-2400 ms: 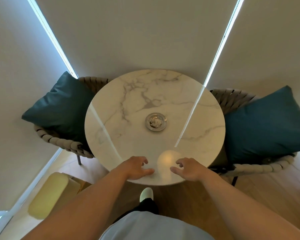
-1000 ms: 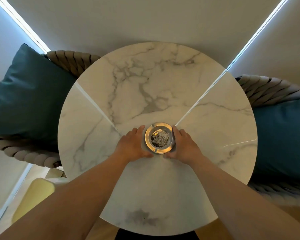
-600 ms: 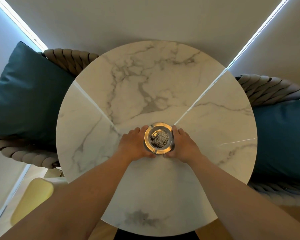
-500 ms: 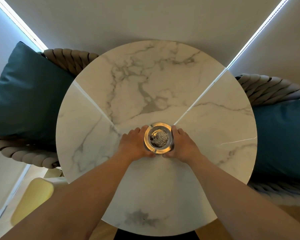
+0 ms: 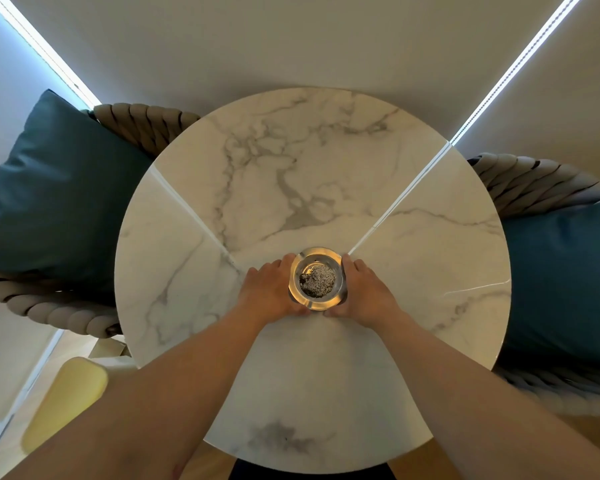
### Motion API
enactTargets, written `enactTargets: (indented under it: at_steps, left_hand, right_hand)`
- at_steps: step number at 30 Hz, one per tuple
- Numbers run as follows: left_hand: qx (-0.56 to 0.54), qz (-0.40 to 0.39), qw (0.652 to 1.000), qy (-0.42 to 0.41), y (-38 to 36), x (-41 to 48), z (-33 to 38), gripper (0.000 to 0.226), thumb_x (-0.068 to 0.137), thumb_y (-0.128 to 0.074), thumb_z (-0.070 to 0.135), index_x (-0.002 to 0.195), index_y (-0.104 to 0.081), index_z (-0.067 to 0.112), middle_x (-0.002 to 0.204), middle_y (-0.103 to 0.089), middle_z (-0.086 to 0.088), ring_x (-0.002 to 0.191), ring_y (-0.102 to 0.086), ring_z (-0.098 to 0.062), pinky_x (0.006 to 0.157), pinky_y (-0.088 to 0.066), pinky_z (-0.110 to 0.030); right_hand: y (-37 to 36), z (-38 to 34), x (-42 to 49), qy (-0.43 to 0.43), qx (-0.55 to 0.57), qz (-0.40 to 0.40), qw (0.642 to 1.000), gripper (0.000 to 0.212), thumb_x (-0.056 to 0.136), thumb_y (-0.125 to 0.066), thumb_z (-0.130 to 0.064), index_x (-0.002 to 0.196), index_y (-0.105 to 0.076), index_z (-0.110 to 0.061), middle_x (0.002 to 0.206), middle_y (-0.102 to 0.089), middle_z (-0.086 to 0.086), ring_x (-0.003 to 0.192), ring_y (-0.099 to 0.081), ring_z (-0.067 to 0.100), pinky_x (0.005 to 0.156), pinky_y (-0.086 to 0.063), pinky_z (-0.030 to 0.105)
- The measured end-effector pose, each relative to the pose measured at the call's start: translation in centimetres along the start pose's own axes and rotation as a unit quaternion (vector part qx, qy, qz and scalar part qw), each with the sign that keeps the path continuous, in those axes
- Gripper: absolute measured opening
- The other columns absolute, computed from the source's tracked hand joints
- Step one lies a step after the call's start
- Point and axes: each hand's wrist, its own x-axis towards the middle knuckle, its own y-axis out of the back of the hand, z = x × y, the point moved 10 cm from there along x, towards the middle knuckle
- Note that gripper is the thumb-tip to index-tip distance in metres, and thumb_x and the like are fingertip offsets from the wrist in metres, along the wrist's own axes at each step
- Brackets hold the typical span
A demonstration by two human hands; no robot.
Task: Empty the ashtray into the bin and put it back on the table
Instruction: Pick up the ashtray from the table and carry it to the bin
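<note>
**Both hands now on the ashtray**

A moment ago my hands were at the table [image 5: 430, 258] edge. Now my left hand [image 5: 269, 292] and right hand [image 5: 366, 292] curl around the ashtray [image 5: 317, 279] between them. It looks ready to lift, ash inside.

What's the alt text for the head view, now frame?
Both hands, left hand and right hand, cup a round glass ashtray holding grey ash on a round marble table. Woven chairs with teal cushions, one left and one right, flank it.
</note>
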Motion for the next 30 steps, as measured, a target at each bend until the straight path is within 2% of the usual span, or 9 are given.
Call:
enactTargets:
  at_steps: [9, 14, 30]
  left_hand:
    - [-0.001, 0.011, 1.000, -0.010, 1.2, -1.9, 1.1, 0.091, 0.058, -0.072, 0.072, 0.129, -0.039, 0.025, 0.117, -0.064, 0.004, 0.108, -0.061, -0.024, 0.087, -0.045, -0.043]
    - [-0.018, 0.008, 1.000, -0.005, 1.2, -3.7, 1.3, 0.092, 0.056, -0.073, 0.072, 0.128, -0.040, 0.025, 0.117, -0.063, 0.004, 0.108, -0.060, -0.024, 0.088, -0.044, -0.044]
    - [-0.036, 0.008, 0.999, 0.021, 0.4, -9.9, 2.3, 0.102, 0.053, -0.082, 0.063, 0.135, -0.034, 0.025, 0.124, -0.061, 0.005, 0.112, -0.058, -0.023, 0.091, -0.041, -0.043]
  right_hand:
    - [0.9, -0.6, -1.8, 0.014, 0.002, 0.005, 1.000, 0.129, 0.061, -0.090, -0.051, 0.156, -0.014, -0.010, 0.138, -0.043, 0.007, 0.127, -0.045, 0.026, 0.099, -0.046, 0.041]
    - [1.0, -1.0, -3.4, 0.025, -0.003, 0.012, 1.000, 0.121, 0.063, -0.089, -0.049, 0.154, -0.019, -0.010, 0.131, -0.046, 0.006, 0.121, -0.049, 0.025, 0.094, -0.048, 0.040]
    - [0.2, -2.2, -8.7, 0.046, -0.013, -0.011, 0.999, 0.114, 0.062, -0.090, -0.044, 0.149, -0.025, -0.008, 0.131, -0.047, 0.009, 0.119, -0.051, 0.028, 0.092, -0.048, 0.039]
